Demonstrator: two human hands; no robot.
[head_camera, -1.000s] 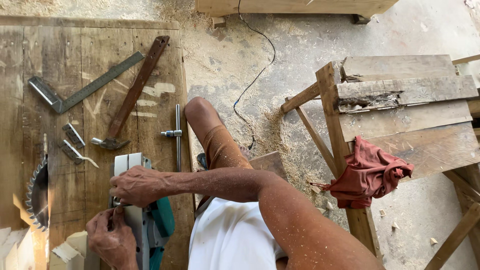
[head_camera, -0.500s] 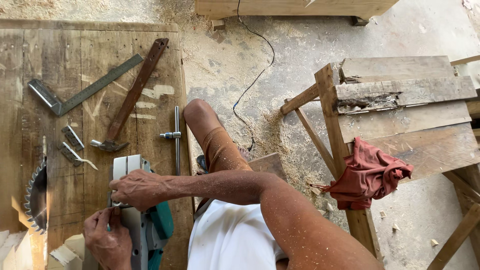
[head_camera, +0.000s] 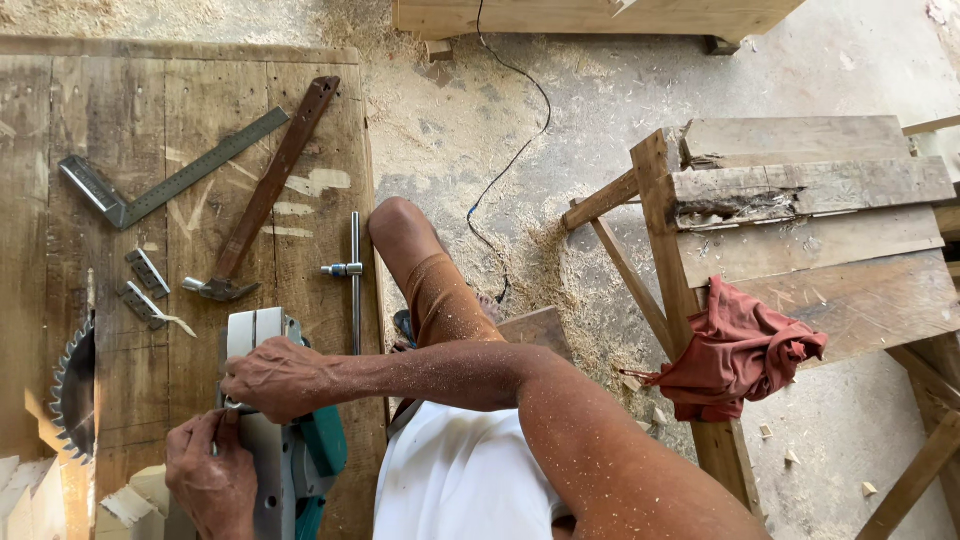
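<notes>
While right hand (head_camera: 275, 378) grips planer (head_camera: 285, 440) (teal/grey), left hand (head_camera: 210, 480) fingers pinch sth small.

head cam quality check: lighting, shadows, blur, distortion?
Head view: bright, even daylight, soft shadows only; sharp throughout, sawdust on the forearm resolves; left hand and right hand on the power tool unblurred; mild glare on the concrete floor top right; no obvious distortion.

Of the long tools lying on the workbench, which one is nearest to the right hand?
The silver T-handle wrench: it lies just above the right hand, while hammer and square lie farther.
</notes>
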